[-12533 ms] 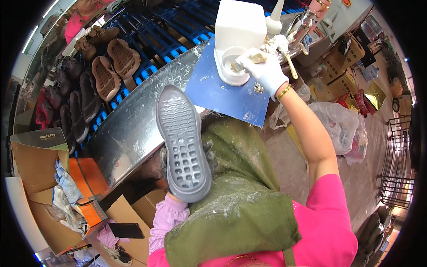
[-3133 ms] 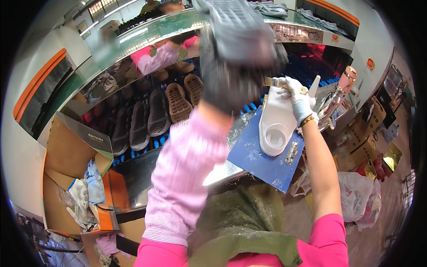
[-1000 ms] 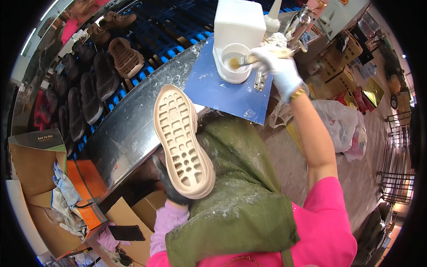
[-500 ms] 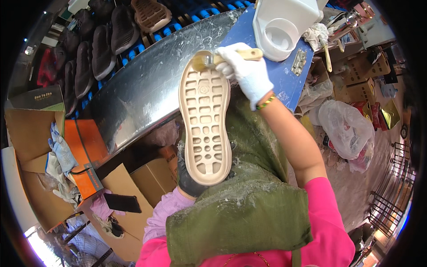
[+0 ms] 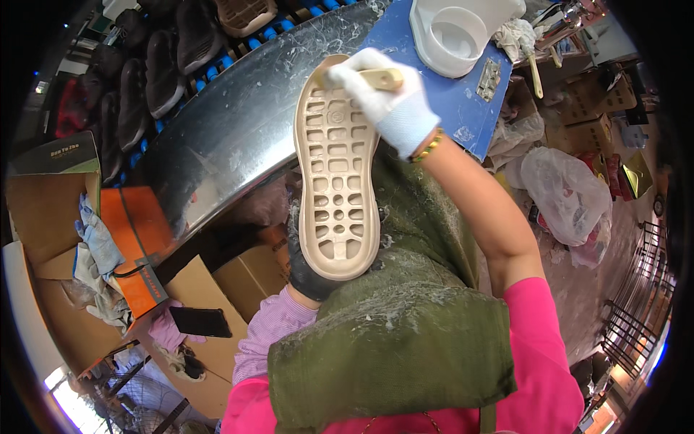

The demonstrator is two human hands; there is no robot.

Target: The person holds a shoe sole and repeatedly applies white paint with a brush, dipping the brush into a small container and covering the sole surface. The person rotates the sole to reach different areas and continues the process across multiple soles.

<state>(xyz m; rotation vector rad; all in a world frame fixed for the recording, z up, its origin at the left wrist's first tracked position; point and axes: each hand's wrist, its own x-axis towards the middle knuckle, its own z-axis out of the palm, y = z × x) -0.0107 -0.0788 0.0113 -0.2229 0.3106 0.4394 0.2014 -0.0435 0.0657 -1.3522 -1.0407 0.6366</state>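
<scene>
A beige shoe sole [image 5: 337, 181] stands lengthwise over my lap, its face of recessed pockets toward me. My left hand [image 5: 307, 277], in a black glove, supports it from behind; only the lower part of the hand and bits of fingertip at the sole's right edge show. In a white glove, my right hand [image 5: 394, 101] grips the pale handle of a brush [image 5: 383, 79] at the sole's far end. The bristles are mostly hidden by the blurred fingers and seem to meet the sole's rim.
A white container [image 5: 448, 43] with a round cup rests on a blue board [image 5: 452, 108] beside a metal bench [image 5: 246, 108]. Dark soles [image 5: 165, 72] line a blue roller rack at far left. Cardboard boxes [image 5: 43, 224] with gloves stand left; a plastic bag [image 5: 567, 195] lies right.
The brush and my right hand have shifted slightly left and away, to the sole's upper left rim. The sole sits a little higher in the picture, and the view has moved slightly.
</scene>
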